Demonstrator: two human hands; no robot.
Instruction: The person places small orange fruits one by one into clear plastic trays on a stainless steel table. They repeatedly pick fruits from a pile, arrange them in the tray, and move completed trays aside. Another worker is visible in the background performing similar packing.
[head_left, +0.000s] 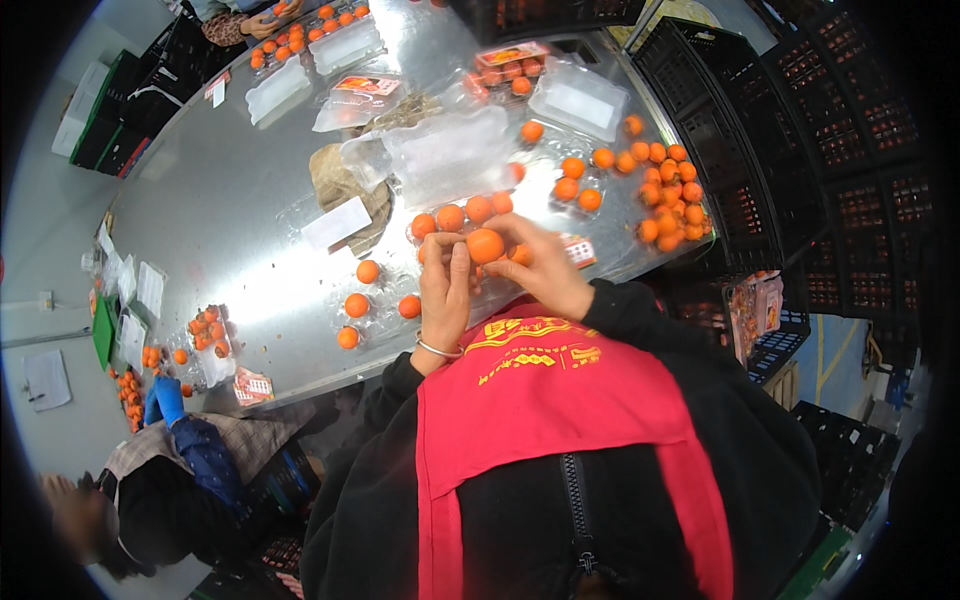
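Note:
Between both my hands is one small round orange fruit, held above a clear plastic tray. My left hand touches its left side with the fingertips, a metal bangle on the wrist. My right hand grips it from the right with thumb and forefinger. Behind and under the fruit, a row of the same orange fruits lies in the clear tray, partly hidden by my hands. Left of my left hand, several fruits sit spaced out in clear plastic. More fruits lie in clear plastic beyond my right hand.
A heap of orange fruits lies at the metal table's right edge, beside black crates. White trays, a brown cloth and printed labels are on the table. A co-worker's blue-gloved hands are at lower left; another person's hands are at the top.

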